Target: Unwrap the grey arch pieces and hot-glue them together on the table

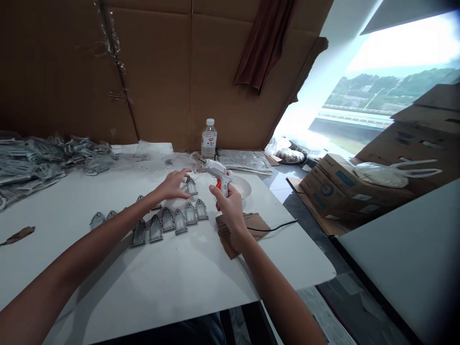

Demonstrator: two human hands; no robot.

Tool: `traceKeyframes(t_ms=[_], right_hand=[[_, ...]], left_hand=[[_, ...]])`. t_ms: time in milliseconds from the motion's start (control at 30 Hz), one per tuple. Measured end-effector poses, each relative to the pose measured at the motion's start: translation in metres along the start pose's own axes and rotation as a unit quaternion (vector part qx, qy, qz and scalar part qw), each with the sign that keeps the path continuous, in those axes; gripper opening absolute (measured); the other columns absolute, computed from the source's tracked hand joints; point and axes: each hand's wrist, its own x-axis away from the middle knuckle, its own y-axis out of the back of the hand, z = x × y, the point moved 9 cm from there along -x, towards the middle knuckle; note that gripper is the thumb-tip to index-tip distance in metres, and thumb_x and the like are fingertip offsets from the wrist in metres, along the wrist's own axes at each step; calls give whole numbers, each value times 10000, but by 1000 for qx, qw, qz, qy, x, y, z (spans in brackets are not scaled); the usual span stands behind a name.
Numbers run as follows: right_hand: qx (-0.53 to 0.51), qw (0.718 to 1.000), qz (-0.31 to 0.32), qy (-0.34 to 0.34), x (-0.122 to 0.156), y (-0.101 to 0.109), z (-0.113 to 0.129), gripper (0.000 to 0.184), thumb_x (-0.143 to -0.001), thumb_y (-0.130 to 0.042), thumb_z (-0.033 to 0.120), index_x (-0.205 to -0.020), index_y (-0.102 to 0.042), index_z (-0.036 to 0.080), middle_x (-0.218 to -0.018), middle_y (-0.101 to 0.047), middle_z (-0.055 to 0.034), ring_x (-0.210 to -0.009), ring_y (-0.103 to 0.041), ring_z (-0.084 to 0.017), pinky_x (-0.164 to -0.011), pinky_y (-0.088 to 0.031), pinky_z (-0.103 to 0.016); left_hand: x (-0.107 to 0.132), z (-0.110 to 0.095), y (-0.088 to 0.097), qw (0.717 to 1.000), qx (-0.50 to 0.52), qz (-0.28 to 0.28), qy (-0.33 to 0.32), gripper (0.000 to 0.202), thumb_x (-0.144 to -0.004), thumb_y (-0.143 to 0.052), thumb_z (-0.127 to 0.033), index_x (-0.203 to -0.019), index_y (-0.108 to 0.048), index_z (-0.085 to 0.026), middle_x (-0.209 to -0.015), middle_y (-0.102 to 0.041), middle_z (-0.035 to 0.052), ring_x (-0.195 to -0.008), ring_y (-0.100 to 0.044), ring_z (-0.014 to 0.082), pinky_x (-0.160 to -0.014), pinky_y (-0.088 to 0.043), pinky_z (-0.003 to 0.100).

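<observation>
My right hand [232, 206] grips a white hot glue gun [214, 168] with an orange trigger. Its nozzle points up and to the left. My left hand [174, 186] is open, thumb and fingers apart, close beside a small grey arch-shaped part [191, 186] on the white table; whether it touches the part I cannot tell. Nearer to me stands a row of similar grey arch-shaped parts [179, 222], lying flat. Some of them are partly hidden behind my left forearm. Under my right wrist lies a folded piece of brown cardboard [257, 221].
A water bottle [209, 139] stands at the back, by a flat plastic-wrapped stack [246, 160]. Behind the glue gun is a white dish [242, 187]. Many grey wrapped parts [36, 160] are heaped at left. A black cord [275, 228] crosses the right side. Cardboard boxes [345, 187] sit beyond the table.
</observation>
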Motion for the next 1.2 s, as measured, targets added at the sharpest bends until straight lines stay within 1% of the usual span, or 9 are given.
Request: traceKeyframes(t_ms=[133,233,333,467,600,700,867,1067,1200], right_hand=[[12,999,30,-5,6,-11,1,439,-687,-676,566,-701,-427,206,-536,-425,50,-504,-393,-105,-491,-339,-245],[54,997,53,12,13,-21,5,454,-679,-677,572,-694,-408,206,-552,-419,49,-517,-386,-103,-500,-328,-243],[105,991,75,33,19,-32,8,463,-684,-660,580,-681,-389,206,-571,-412,46,-535,-374,-102,-512,-315,-240],[209,969,104,81,30,-48,14,453,-670,-650,574,-676,-383,209,-581,-393,47,-543,-342,-102,-513,-280,-238],[275,940,152,131,44,-68,17,397,-649,-654,484,-689,-361,220,-555,-377,59,-529,-329,-105,-515,-263,-240],[294,924,191,153,50,-80,12,324,-666,-613,406,-716,-351,223,-572,-397,58,-532,-333,-106,-523,-269,-240],[315,907,216,177,51,-86,4,313,-684,-573,352,-702,-285,230,-550,-358,68,-507,-289,-99,-503,-251,-236],[310,907,201,201,52,-86,13,442,-677,-649,503,-700,-302,230,-560,-384,57,-498,-309,-98,-482,-256,-237],[319,900,195,225,55,-87,19,443,-671,-655,505,-706,-310,230,-559,-389,52,-494,-325,-102,-479,-248,-242]], left_hand=[[49,9,37,998,11,-40,41,949,-611,-738,-403,-1410,-256,-230,-1314,-543,104,-1230,-470,335,-1016,-359,445],[102,20,55,991,54,-16,123,968,-637,-730,-453,-1422,-190,-280,-1362,-511,94,-1075,-587,291,-862,-465,380],[153,22,71,984,53,-10,171,953,-657,-720,-464,-1422,-170,-318,-1362,-517,85,-943,-636,252,-749,-488,340],[191,17,85,988,-11,-53,145,890,-692,-691,-417,-1424,-204,-279,-1305,-553,100,-1162,-546,307,-850,-463,380],[201,7,82,989,-75,-117,50,849,-728,-661,-357,-1426,-197,-226,-1311,-535,120,-1259,-479,291,-1092,-273,494],[204,2,75,986,-81,-143,4,870,-733,-664,-343,-1435,-163,-231,-1336,-521,118,-1257,-486,267,-1146,-166,504],[208,-2,72,987,-58,-150,1,897,-714,-682,-346,-1434,-163,-220,-1289,-556,115,-1243,-504,271,-1149,-168,503],[213,-7,68,984,-85,-152,-27,892,-725,-683,-386,-1427,-161,-213,-1330,-526,138,-1218,-528,272,-1149,-158,512],[215,-10,69,980,-106,-166,-38,869,-721,-691,-372,-1413,-187,-220,-1313,-541,130,-1234,-510,277,-1148,-166,514]])
